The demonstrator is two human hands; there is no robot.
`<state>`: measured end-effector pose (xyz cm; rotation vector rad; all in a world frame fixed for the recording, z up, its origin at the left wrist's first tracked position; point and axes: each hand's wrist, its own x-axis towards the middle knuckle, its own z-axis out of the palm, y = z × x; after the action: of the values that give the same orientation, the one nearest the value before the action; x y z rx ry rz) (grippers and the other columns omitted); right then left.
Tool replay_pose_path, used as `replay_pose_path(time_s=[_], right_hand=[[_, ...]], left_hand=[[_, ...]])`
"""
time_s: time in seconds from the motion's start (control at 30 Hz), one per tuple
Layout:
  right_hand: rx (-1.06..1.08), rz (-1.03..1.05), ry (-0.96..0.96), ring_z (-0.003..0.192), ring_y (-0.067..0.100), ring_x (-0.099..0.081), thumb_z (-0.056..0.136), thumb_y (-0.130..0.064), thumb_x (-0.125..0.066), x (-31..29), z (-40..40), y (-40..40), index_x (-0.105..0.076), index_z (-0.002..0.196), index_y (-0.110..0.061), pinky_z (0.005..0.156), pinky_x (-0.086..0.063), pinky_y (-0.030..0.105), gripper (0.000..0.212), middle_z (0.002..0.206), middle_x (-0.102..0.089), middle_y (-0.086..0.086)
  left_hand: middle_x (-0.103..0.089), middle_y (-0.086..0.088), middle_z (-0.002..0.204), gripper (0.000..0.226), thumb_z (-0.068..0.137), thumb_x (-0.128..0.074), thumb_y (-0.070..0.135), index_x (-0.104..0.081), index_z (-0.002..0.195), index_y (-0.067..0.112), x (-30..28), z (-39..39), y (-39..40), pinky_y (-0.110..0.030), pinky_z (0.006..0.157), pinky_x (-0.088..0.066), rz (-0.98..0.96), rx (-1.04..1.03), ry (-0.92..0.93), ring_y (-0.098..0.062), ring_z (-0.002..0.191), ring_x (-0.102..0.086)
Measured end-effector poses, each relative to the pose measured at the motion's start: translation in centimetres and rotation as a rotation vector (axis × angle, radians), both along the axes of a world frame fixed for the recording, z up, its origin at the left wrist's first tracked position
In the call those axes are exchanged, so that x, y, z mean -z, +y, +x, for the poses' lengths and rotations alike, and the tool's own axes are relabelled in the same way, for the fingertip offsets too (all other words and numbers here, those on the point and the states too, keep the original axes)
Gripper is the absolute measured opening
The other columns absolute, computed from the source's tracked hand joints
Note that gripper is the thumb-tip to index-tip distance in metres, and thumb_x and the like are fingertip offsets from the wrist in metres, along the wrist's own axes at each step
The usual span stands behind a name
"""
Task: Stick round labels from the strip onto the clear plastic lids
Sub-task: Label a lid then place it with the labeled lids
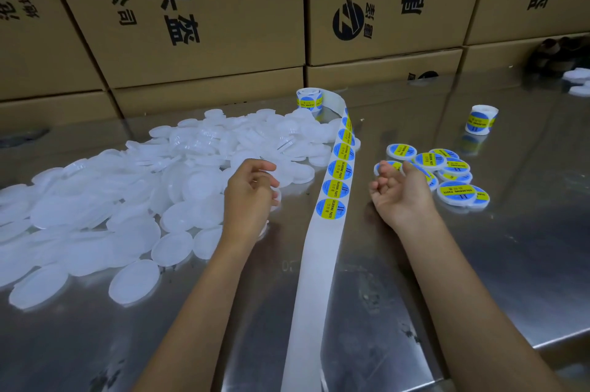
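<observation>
left hand [252,190] holds a clear lid [275,197]; right hand [400,190] loosely curled

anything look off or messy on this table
Nothing looks damaged or spilled. The unlabelled lids lie in a loose heap on the left, the label strip runs down the middle with its near end bare, and the labelled lids overlap untidily on the right.

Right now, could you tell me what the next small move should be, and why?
Probably bring the right hand to the strip and peel the nearest label. That hand is open and holds nothing, while the left hand seems to hold an unlabelled lid.
</observation>
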<state>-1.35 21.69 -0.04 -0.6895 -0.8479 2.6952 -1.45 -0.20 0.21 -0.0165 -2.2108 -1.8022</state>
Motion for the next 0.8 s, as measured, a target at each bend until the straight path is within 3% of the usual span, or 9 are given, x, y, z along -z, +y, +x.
replay_pose_path(time_s=[0.13, 0.23, 0.33, 0.43, 0.53, 0.63, 0.7, 0.8], right_hand=[[-0.078, 0.055, 0.019, 0.052, 0.008, -0.034, 0.106, -0.029, -0.034, 0.0, 0.1, -0.2, -0.063, 0.099, -0.007, 0.056, -0.035, 0.02, 0.037, 0.064, -0.052, -0.003], [-0.152, 0.21, 0.036, 0.043, 0.007, -0.036, 0.105, -0.029, -0.036, 0.0, 0.2, -0.9, -0.07, 0.094, -0.011, 0.049, -0.035, 0.02, 0.04, 0.056, -0.051, -0.005], [-0.184, 0.356, 0.023, 0.043, 0.009, -0.035, 0.103, -0.029, -0.038, -0.1, 0.1, -1.5, -0.07, 0.095, -0.01, 0.049, -0.034, 0.021, 0.038, 0.052, -0.049, -0.004], [-0.206, 0.633, -0.015, 0.046, 0.011, -0.038, 0.097, -0.026, -0.047, -0.2, 0.2, -2.5, -0.071, 0.086, -0.013, 0.049, -0.035, 0.023, 0.03, 0.054, -0.053, -0.002], [-0.2, 0.955, 0.021, 0.048, 0.006, -0.047, 0.094, -0.023, -0.051, 0.0, 0.3, -4.0, -0.072, 0.082, -0.016, 0.051, -0.041, 0.022, 0.026, 0.057, -0.056, -0.005], [-0.182, 1.275, 0.098, 0.065, 0.006, -0.059, 0.092, -0.023, -0.056, 0.8, 0.5, -5.3, -0.072, 0.086, -0.014, 0.066, -0.048, 0.026, 0.02, 0.066, -0.062, -0.007], [-0.183, 1.462, 0.149, 0.071, 0.006, -0.056, 0.091, -0.021, -0.059, 1.1, 0.8, -5.8, -0.071, 0.086, -0.017, 0.069, -0.045, 0.021, 0.013, 0.075, -0.064, -0.009], [-0.21, 1.632, 0.288, 0.089, 0.01, -0.052, 0.089, -0.012, -0.063, 1.3, 1.1, -6.1, -0.07, 0.102, -0.02, 0.078, -0.038, 0.011, 0.017, 0.094, -0.065, -0.007]], left_hand=[[-0.065, 0.006, 0.09, 0.026, 0.098, -0.046, 0.002, -0.063, 0.099, 0.021, 0.0, -0.3, -1.7, -0.027, 0.081, -0.05, -0.297, -0.122, 0.098, -0.017, 0.091, -0.062], [-0.062, -0.002, 0.11, 0.019, 0.097, -0.051, 0.006, -0.065, 0.106, 0.016, 0.5, -0.6, -2.5, -0.028, 0.089, -0.043, -0.587, -0.089, 0.085, -0.022, 0.105, -0.056], [-0.054, -0.007, 0.127, 0.02, 0.096, -0.06, 0.024, -0.063, 0.114, 0.016, 0.9, -0.6, -2.4, -0.03, 0.099, -0.038, -0.779, -0.015, 0.017, -0.024, 0.12, -0.048], [-0.048, -0.001, 0.133, 0.037, 0.092, -0.065, 0.048, -0.063, 0.118, 0.021, 1.0, -0.4, -1.9, -0.033, 0.106, -0.039, -0.851, 0.013, -0.046, -0.021, 0.127, -0.043], [-0.047, 0.001, 0.133, 0.05, 0.087, -0.066, 0.059, -0.063, 0.121, 0.022, 0.9, -0.3, -1.7, -0.035, 0.107, -0.041, -0.883, 0.022, -0.048, -0.02, 0.127, -0.043], [-0.048, 0.0, 0.133, 0.053, 0.085, -0.071, 0.055, -0.061, 0.125, 0.021, 0.8, -0.2, -1.9, -0.034, 0.107, -0.04, -0.936, 0.039, -0.033, -0.02, 0.127, -0.042], [-0.05, -0.001, 0.134, 0.049, 0.088, -0.069, 0.05, -0.062, 0.125, 0.019, 0.8, -0.2, -1.9, -0.034, 0.107, -0.039, -0.946, 0.029, -0.013, -0.02, 0.128, -0.042], [-0.058, 0.001, 0.126, 0.035, 0.094, -0.063, 0.047, -0.067, 0.115, 0.02, 0.4, 0.0, -1.5, -0.027, 0.097, -0.042, -0.772, 0.004, 0.058, -0.019, 0.12, -0.05]])
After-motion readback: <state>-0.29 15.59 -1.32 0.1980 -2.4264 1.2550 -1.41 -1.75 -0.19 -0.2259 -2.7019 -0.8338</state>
